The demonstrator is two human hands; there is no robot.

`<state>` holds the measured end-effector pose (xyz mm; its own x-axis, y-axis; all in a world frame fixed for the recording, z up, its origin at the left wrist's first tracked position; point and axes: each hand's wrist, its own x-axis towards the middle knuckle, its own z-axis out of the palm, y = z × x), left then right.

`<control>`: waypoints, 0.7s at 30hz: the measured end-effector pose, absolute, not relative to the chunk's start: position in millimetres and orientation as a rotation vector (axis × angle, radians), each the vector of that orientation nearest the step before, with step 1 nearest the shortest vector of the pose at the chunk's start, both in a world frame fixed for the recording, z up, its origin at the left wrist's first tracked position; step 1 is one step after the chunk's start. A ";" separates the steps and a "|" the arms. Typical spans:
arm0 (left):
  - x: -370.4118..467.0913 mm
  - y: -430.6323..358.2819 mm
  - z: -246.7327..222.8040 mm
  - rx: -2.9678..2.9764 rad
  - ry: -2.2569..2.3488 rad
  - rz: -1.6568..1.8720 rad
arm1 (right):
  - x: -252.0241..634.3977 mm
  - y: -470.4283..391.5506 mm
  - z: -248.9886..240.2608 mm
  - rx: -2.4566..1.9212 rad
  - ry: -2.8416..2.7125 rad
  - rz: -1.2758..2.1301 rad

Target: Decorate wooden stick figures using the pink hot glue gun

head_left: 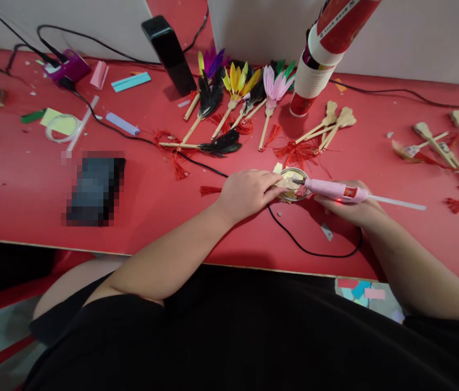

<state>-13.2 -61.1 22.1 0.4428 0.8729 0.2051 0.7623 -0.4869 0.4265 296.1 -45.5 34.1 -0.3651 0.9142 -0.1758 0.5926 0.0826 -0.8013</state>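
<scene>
My right hand (351, 209) is wrapped round a pink hot glue gun (327, 190). A clear glue stick (396, 202) juts from its back end, and a red light glows on its side. The gun's nozzle points left, at the pale wooden piece (287, 182) pinched in the fingers of my left hand (248, 195). Both meet over a round tin (295, 199) on the table. A red tassel (211, 190) pokes out on the left of my left hand; whether it belongs to the wooden piece is hidden.
On the red table (197, 228), feathered sticks (233, 92) with tassels lie behind my hands. Bare wooden sticks (337, 127) are further right. Stacked paper cups (314, 70) and a black upright box (170, 57) stand at the back. A black cable (314, 253) loops below the gun.
</scene>
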 end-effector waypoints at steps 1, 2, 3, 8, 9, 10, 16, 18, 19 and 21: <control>-13.2 -61.2 22.4 2.426 1.417 0.577 | 295.4 -46.3 35.1 -1.506 -1.990 1.187; -13.2 -61.4 22.7 2.425 1.422 0.568 | 294.6 -46.8 36.1 -1.512 -1.984 1.197; -13.2 -61.5 23.1 2.422 1.427 0.561 | 294.0 -47.0 37.0 -1.509 -1.976 1.210; -13.8 -62.3 25.1 2.422 1.417 0.556 | 296.1 -45.4 34.9 -1.520 -1.927 1.207; -13.8 -62.4 25.4 2.424 1.411 0.558 | 296.9 -45.0 33.6 -1.519 -1.921 1.204; -13.9 -62.6 25.7 2.426 1.409 0.561 | 297.5 -44.6 32.4 -1.515 -1.920 1.206; -13.7 -63.8 26.9 2.447 1.420 0.554 | 297.4 -44.4 29.7 -1.481 -1.919 1.229; -13.7 -64.2 27.1 2.457 1.427 0.542 | 297.7 -44.4 29.6 -1.487 -1.924 1.222; -13.7 -64.3 27.1 2.461 1.427 0.538 | 298.0 -44.4 29.7 -1.485 -1.927 1.218; -13.7 -64.5 27.1 2.466 1.428 0.538 | 298.6 -44.2 29.9 -1.485 -1.932 1.216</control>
